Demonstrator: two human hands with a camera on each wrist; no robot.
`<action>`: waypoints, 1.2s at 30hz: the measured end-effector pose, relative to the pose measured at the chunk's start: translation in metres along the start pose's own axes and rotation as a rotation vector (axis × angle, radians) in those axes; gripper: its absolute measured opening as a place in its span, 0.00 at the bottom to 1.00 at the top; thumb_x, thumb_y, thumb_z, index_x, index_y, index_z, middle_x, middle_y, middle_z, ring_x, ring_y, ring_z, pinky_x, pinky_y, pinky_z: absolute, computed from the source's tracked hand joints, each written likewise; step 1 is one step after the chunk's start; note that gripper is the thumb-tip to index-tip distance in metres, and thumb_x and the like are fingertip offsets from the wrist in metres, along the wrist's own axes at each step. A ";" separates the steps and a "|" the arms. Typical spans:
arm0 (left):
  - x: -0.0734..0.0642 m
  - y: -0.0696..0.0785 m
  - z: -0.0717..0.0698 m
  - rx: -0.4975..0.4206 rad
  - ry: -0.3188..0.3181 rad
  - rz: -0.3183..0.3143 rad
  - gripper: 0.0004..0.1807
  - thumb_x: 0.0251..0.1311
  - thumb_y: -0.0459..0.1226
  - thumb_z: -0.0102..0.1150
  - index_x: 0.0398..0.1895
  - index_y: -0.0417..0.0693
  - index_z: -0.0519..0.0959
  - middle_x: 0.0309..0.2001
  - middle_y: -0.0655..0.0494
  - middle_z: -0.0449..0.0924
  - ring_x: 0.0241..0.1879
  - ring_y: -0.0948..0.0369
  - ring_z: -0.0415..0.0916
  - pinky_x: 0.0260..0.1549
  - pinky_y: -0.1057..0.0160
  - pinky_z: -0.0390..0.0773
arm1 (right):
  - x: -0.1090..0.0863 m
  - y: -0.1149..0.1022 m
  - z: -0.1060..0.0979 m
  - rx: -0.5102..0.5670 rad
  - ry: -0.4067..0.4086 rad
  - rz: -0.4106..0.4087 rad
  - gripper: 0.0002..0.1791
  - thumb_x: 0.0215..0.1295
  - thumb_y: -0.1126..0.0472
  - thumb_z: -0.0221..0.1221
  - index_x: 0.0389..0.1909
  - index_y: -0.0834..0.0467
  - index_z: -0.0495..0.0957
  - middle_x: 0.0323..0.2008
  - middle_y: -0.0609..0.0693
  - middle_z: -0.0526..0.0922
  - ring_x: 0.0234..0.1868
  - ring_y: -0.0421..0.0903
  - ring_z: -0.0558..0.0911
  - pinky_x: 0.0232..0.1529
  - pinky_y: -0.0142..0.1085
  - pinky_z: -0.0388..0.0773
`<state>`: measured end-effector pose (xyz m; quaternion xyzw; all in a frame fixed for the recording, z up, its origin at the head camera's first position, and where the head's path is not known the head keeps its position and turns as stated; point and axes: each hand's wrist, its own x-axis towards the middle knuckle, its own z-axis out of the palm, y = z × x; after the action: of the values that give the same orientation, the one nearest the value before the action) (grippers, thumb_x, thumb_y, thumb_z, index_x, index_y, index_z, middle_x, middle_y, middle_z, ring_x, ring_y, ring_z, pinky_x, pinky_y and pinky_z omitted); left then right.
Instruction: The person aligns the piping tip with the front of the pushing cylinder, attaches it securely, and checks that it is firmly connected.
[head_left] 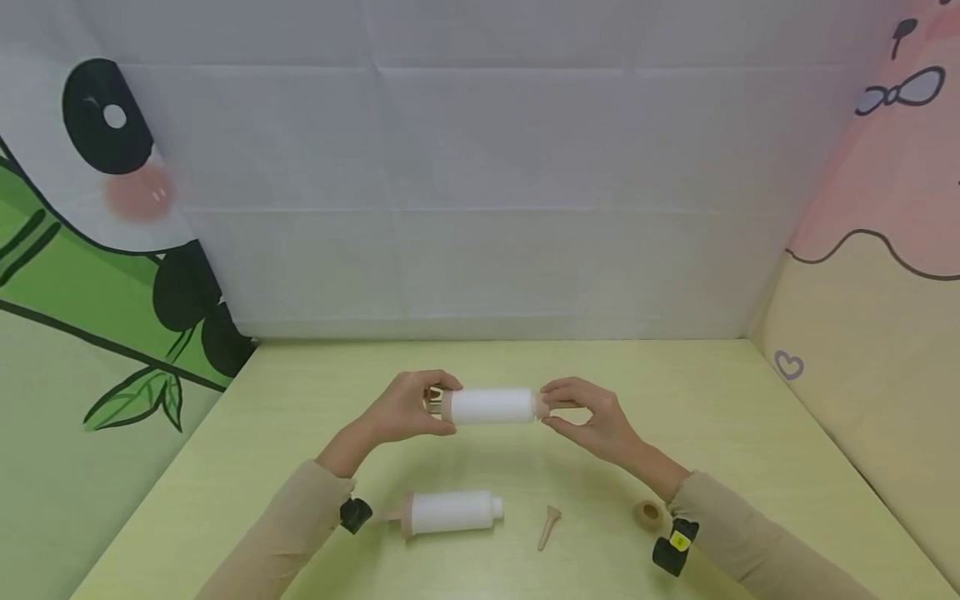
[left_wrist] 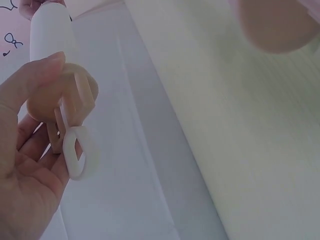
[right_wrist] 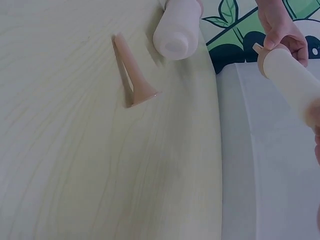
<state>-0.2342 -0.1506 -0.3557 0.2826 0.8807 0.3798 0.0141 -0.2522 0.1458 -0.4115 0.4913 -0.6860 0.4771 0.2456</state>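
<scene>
A white cylinder (head_left: 492, 406) with tan ends is held level above the table. My left hand (head_left: 411, 406) grips its left end, thumb and fingers around the tan cap (left_wrist: 47, 100). From that cap stick out tan prongs and a white loop (left_wrist: 75, 152), seen in the left wrist view. At the other end my right hand (head_left: 596, 417) pinches the tan piece (head_left: 541, 406), from which a thin tan stem (head_left: 564, 405) points right. In the right wrist view the right hand shows only at the right edge, blurred.
A second white cylinder (head_left: 452, 512) with a tan flange lies nearer on the table, its narrow white tip facing right. A small tan funnel-shaped piece (head_left: 550, 527) lies beside it. Close to the right wrist is a tan ring (head_left: 648, 514). A pale wall (head_left: 495, 275) stands behind the table.
</scene>
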 end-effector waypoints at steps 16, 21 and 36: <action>0.001 -0.005 0.012 0.048 0.104 0.055 0.23 0.37 0.30 0.71 0.41 0.45 0.76 0.41 0.52 0.78 0.36 0.56 0.78 0.29 0.68 0.78 | 0.018 -0.026 -0.007 -0.009 -0.041 0.132 0.18 0.41 0.80 0.64 0.37 0.71 0.76 0.35 0.63 0.79 0.32 0.53 0.82 0.29 0.47 0.79; 0.000 -0.007 0.013 0.049 0.105 0.072 0.23 0.37 0.30 0.71 0.41 0.45 0.76 0.41 0.52 0.78 0.37 0.56 0.78 0.31 0.67 0.79 | 0.014 -0.020 -0.006 0.003 -0.046 0.126 0.20 0.41 0.80 0.65 0.39 0.69 0.75 0.37 0.62 0.78 0.36 0.51 0.80 0.30 0.46 0.80; 0.003 -0.009 0.004 0.004 0.014 0.028 0.23 0.39 0.32 0.72 0.43 0.43 0.76 0.42 0.50 0.78 0.34 0.59 0.76 0.28 0.69 0.77 | 0.010 -0.013 -0.004 0.093 -0.025 0.099 0.21 0.37 0.82 0.65 0.38 0.71 0.77 0.37 0.64 0.79 0.37 0.46 0.82 0.33 0.41 0.80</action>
<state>-0.2395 -0.1513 -0.3640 0.2923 0.8775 0.3802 0.0022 -0.2451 0.1442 -0.3966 0.4737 -0.6895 0.5139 0.1898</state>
